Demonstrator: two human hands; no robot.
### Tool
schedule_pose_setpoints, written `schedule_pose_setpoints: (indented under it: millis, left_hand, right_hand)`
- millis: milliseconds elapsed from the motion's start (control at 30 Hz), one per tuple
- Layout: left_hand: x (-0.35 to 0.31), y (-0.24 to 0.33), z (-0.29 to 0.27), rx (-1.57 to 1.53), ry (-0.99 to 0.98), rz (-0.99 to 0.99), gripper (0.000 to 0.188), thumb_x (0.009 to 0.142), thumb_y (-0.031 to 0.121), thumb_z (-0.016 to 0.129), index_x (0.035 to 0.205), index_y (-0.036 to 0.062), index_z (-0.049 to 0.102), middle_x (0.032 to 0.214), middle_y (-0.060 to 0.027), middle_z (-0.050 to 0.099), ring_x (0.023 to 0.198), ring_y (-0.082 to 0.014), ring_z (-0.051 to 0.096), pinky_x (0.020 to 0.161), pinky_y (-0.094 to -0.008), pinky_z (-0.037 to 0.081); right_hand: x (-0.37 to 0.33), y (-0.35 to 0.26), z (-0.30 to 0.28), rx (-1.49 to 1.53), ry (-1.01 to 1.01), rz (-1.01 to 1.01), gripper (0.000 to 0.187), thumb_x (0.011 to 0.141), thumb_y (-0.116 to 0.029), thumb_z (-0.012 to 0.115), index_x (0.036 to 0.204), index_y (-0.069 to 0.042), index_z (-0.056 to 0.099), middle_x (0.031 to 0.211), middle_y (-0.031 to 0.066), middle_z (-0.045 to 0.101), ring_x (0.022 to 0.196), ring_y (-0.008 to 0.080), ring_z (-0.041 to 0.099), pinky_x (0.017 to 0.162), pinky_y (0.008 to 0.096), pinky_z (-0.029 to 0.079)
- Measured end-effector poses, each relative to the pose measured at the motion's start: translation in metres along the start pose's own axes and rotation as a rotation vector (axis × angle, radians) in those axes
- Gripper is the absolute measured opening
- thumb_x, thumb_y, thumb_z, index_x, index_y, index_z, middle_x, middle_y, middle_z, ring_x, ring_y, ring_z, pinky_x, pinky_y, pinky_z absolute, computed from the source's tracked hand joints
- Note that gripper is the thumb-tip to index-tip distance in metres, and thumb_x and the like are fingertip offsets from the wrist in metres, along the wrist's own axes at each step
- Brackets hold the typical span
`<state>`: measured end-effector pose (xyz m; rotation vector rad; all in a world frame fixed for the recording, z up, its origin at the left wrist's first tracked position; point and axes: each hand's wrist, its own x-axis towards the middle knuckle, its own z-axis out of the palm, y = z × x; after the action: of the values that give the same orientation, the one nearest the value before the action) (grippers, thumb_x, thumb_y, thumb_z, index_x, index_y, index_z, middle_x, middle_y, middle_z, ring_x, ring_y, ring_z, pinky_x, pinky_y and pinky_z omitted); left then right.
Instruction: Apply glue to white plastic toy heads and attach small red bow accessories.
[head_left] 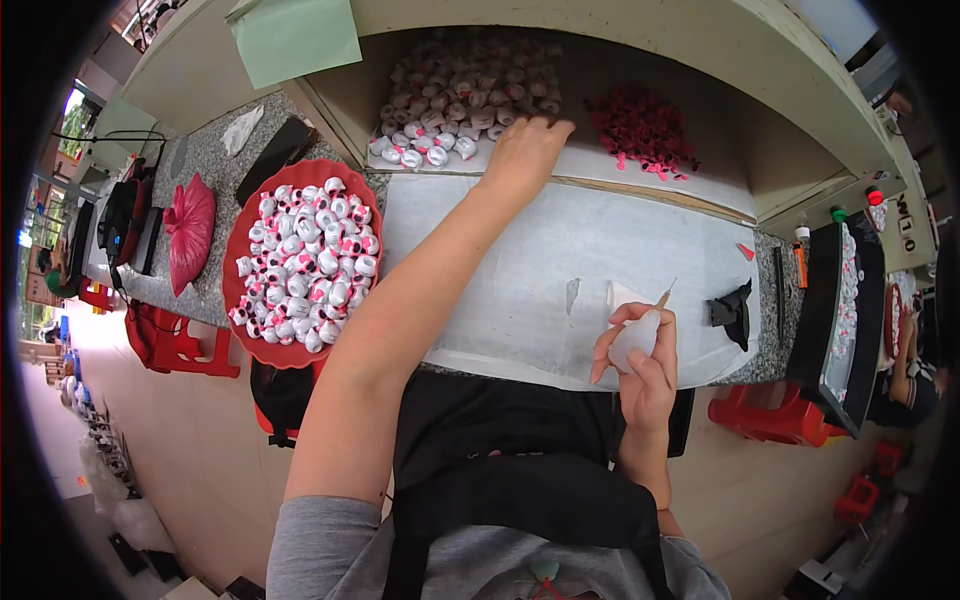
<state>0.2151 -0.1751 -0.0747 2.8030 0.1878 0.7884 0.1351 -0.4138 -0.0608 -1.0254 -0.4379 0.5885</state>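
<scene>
My left arm stretches forward, and my left hand reaches the right front edge of a pile of small round white pieces under the shelf. Its fingers bend down, and their tips are largely hidden, so I cannot see whether a piece is between them. Over the right part of the white work sheet, my right hand is wrapped round a small translucent squeeze bottle. A thin needle tip sticks up near its fingers. Left of my left forearm stands a red scalloped bowl heaped with white-and-pink pieces.
Small dark pink parts are heaped under the shelf at right. A crumpled black piece lies near the sheet's right edge. A tied pink bag rests at left. A black-edged tray stands at right; red stools are below.
</scene>
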Motion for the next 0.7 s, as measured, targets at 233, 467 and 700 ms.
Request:
schedule_pose_setpoints:
  millis: [233, 467, 700]
  left_hand:
    - [-0.079, 0.039, -0.069, -1.677, -0.241, -0.597, 0.019, 0.077, 0.005, 0.047, 0.095, 0.003, 0.053, 0.105, -0.0096, 0.048, 0.087, -0.0144, 0.051, 0.076, -0.0264, 0.042]
    - [-0.132, 0.058, -0.071, -1.955, -0.202, -0.676, 0.027, 0.078, 0.006, 0.048, 0.104, 0.0004, 0.047, 0.108, -0.0135, 0.047, 0.084, -0.0166, 0.053, 0.077, -0.0267, 0.043]
    - [-0.145, 0.068, -0.069, -2.063, -0.116, -0.774, 0.032, 0.076, 0.006, 0.052, 0.106, 0.0012, 0.045, 0.102, -0.0158, 0.048, 0.077, -0.0169, 0.056, 0.07, -0.0243, 0.046]
  right_hand:
    - [0.002, -0.003, 0.001, -0.195, 0.072, -0.038, 0.046, 0.075, -0.01, 0.041, 0.118, 0.003, 0.029, 0.1, 0.0104, 0.04, 0.081, 0.024, 0.05, 0.053, 0.0319, 0.049]
    - [0.001, -0.011, 0.0, -0.179, 0.161, -0.231, 0.029, 0.075, -0.007, 0.048, 0.102, 0.002, 0.039, 0.094, 0.0098, 0.045, 0.072, 0.0194, 0.051, 0.054, 0.0295, 0.047]
    - [0.006, -0.017, 0.023, 0.077, 0.415, -0.367, 0.033, 0.064, -0.006, 0.061, 0.091, -0.006, 0.042, 0.088, 0.0075, 0.041, 0.074, 0.0113, 0.044, 0.057, 0.0209, 0.041]
